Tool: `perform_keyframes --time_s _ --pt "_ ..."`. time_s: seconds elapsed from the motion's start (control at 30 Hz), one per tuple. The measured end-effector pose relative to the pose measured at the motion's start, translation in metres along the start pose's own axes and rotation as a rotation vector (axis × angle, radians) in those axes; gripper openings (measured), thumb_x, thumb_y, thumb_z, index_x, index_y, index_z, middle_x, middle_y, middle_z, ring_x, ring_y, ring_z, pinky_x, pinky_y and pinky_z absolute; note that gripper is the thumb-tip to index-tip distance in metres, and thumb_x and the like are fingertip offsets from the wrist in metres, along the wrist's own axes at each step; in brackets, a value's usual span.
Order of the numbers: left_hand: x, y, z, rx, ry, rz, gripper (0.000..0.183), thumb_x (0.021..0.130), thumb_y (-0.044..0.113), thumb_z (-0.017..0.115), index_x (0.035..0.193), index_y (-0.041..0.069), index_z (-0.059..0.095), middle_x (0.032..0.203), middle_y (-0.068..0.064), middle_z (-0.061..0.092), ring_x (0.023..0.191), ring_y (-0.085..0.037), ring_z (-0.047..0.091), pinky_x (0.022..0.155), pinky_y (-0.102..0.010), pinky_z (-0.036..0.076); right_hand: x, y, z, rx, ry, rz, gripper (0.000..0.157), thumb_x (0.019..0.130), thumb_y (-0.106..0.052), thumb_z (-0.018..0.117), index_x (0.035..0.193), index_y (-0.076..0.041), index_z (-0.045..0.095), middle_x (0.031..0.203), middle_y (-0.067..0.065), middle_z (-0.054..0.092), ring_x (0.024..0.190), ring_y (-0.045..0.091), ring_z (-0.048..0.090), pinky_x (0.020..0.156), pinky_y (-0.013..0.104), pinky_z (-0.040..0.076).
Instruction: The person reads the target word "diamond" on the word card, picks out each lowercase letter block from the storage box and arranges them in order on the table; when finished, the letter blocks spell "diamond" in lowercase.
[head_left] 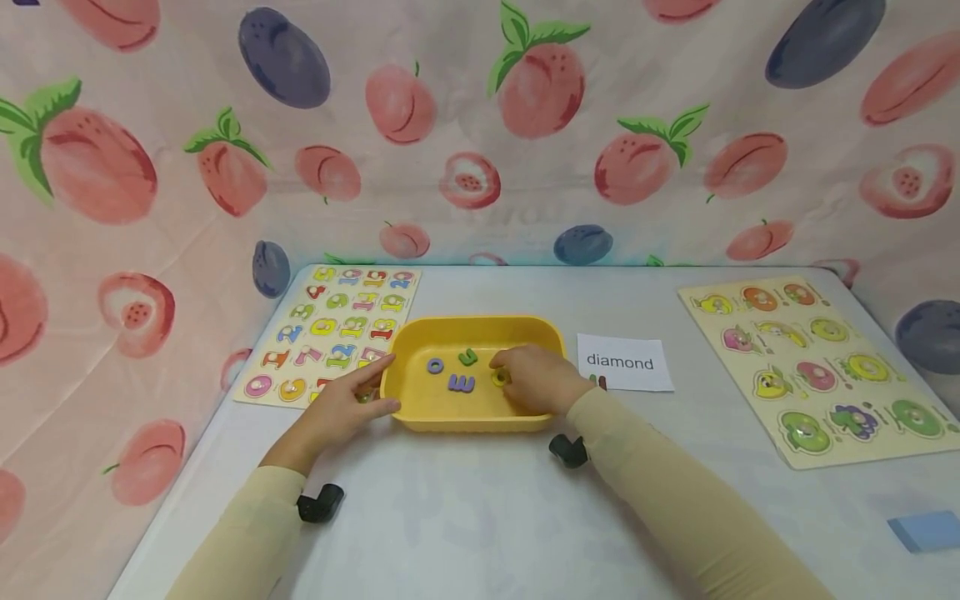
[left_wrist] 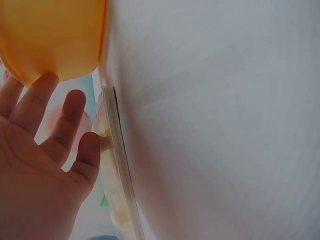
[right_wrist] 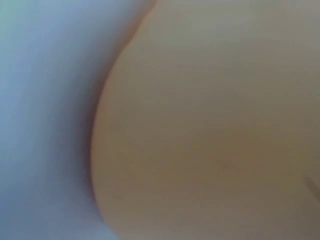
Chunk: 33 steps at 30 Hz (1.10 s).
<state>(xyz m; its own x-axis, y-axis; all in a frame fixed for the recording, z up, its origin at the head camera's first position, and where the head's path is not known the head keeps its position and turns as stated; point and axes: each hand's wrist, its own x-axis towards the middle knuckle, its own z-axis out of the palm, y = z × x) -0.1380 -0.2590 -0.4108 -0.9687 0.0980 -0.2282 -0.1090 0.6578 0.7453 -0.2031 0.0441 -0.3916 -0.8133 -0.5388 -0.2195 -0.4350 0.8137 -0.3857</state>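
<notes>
A yellow tray [head_left: 471, 424] stands mid-table with small letter pieces inside. Among them are a purple O-shaped piece [head_left: 435, 366], a green U-shaped piece [head_left: 468, 357] and a purple E- or M-like piece [head_left: 461, 383]. My right hand [head_left: 538, 379] reaches into the tray's right side and pinches a yellow rounded letter piece [head_left: 500, 378], partly hidden by the fingers. At the left end, my left hand [head_left: 345, 417] touches the tray's rim with thumb and fingers, the fingers [left_wrist: 65, 127] spread and nearly straight in the left wrist view. Only blurred sleeve and a pale surface fill the right wrist view.
A white card [head_left: 626, 363] reading "diamond" lies right of the tray, with dark red and green pieces [head_left: 602, 382] by its lower edge. A number puzzle board [head_left: 300, 342] is behind the left hand. Further right are a fruit puzzle board [head_left: 817, 367] and blue block [head_left: 926, 531].
</notes>
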Motion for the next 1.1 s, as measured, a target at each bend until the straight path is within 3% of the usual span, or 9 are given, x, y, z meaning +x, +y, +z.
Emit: perform_keyframes --time_s 0.3,0.87,1.1 --pt "0.0021 0.0008 0.0001 -0.006 -0.004 0.018 0.08 0.088 0.043 0.077 0.156 0.028 0.038 0.151 -0.012 0.047 0.14 -0.036 0.039 0.112 -0.061 0.029 0.0017 0.0016 0.0033 -0.106 0.031 -0.035 0.029 0.096 -0.009 0.06 0.123 -0.011 0.07 0.11 0.002 0.069 0.094 0.02 0.057 0.098 0.036 0.049" --pt "-0.0004 -0.0006 0.0 -0.003 -0.002 0.007 0.08 0.087 0.042 0.077 0.156 0.029 0.039 0.149 -0.013 0.049 0.14 -0.035 0.039 0.112 -0.06 0.03 0.0006 0.0042 0.0084 -0.039 0.108 -0.059 0.027 0.096 -0.016 0.064 0.122 -0.011 0.07 0.114 0.001 0.069 0.103 0.019 0.06 0.101 0.036 0.048" --pt "0.0 0.0012 -0.0006 0.001 -0.01 0.0 0.081 0.087 0.043 0.077 0.156 0.029 0.038 0.149 -0.015 0.049 0.14 -0.036 0.039 0.113 -0.062 0.027 -0.0074 0.0058 0.0007 0.106 0.179 -0.081 0.026 0.096 -0.02 0.066 0.121 -0.012 0.069 0.117 0.002 0.068 0.107 0.021 0.061 0.098 0.037 0.049"
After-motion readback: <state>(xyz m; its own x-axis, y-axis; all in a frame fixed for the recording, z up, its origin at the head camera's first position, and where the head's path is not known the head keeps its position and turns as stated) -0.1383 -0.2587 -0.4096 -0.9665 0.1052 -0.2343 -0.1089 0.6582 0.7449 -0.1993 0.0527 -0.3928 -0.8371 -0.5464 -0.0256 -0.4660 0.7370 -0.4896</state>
